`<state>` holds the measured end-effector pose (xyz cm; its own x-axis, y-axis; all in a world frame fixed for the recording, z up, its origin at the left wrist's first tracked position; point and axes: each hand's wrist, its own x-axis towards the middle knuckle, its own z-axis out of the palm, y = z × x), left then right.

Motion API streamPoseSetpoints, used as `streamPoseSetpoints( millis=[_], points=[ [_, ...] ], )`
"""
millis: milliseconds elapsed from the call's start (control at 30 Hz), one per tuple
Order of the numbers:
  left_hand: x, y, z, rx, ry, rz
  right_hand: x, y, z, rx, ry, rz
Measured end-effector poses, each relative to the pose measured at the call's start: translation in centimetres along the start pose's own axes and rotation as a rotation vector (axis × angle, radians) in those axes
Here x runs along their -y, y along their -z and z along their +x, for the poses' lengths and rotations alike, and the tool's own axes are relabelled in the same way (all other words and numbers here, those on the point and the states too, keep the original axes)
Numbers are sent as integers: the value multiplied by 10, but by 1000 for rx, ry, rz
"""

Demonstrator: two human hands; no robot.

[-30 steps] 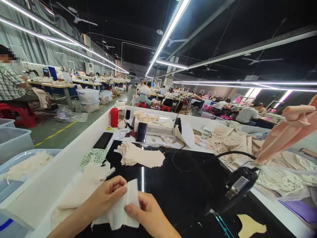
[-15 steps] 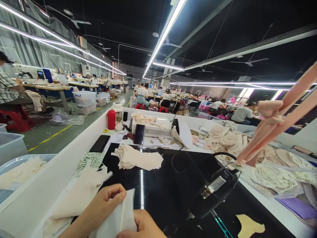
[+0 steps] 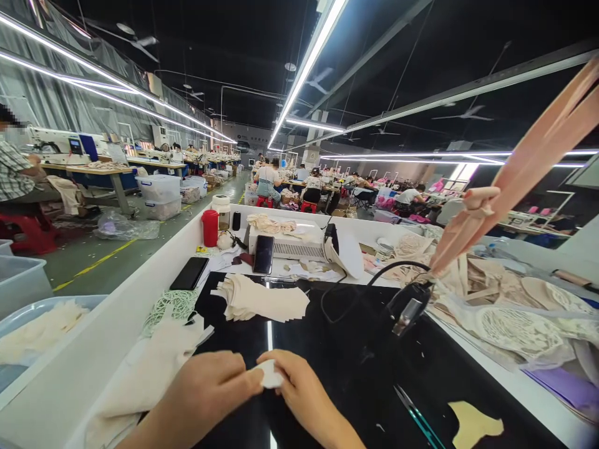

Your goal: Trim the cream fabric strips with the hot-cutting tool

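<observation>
My left hand [image 3: 206, 390] and my right hand [image 3: 304, 386] meet low in the centre, above the black work surface [image 3: 327, 362]. Between their closed fingers is a small white piece of material [image 3: 270, 374], thin cloth by its look; my fingers cover most of it. Beyond them lies a fanned stack of cream cut fabric pieces [image 3: 262, 298]. To the left of my left hand a larger pale cloth [image 3: 140, 368] is heaped. Green-handled tweezers [image 3: 421, 418] and a yellowish cut piece [image 3: 475, 424] rest on the right.
A dark tool [image 3: 409, 308] with a metal plate and cable hangs from a pink fabric strap [image 3: 477, 212]. Lacy bra pieces [image 3: 510, 324] pile up at right. Phones [image 3: 189, 272], a red cup [image 3: 210, 227] and pale green cord [image 3: 171, 308] line the white rim [image 3: 107, 305].
Both hands have risen and come together; the white piece, a broad sheet before, now shows only as a small bit. The hanging tool has swung away from me, its strap tilting.
</observation>
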<state>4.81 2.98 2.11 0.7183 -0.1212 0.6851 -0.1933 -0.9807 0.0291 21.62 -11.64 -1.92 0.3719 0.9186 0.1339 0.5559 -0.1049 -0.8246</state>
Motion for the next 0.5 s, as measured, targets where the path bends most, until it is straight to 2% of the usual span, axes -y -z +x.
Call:
streamPoseSetpoints(
  millis=[33, 67, 167, 267, 333, 500],
  points=[
    [-5, -7, -2, 22, -90, 70, -5, 4, 1, -30, 44, -156],
    [-10, -16, -6, 61, -122, 106, -10, 7, 2, -42, 75, -302],
    [-22, -52, -19, 79, -65, 106, -22, 9, 3, -27, 112, -585],
    [-26, -83, -32, 44, -15, 27, -32, 7, 6, -30, 117, -675],
    [-26, -97, -38, 21, -6, -6, -39, 11, 9, -54, 122, -734],
    [-24, -110, -49, -59, -49, 0, -58, 33, 14, -220, 73, -851]
  ],
)
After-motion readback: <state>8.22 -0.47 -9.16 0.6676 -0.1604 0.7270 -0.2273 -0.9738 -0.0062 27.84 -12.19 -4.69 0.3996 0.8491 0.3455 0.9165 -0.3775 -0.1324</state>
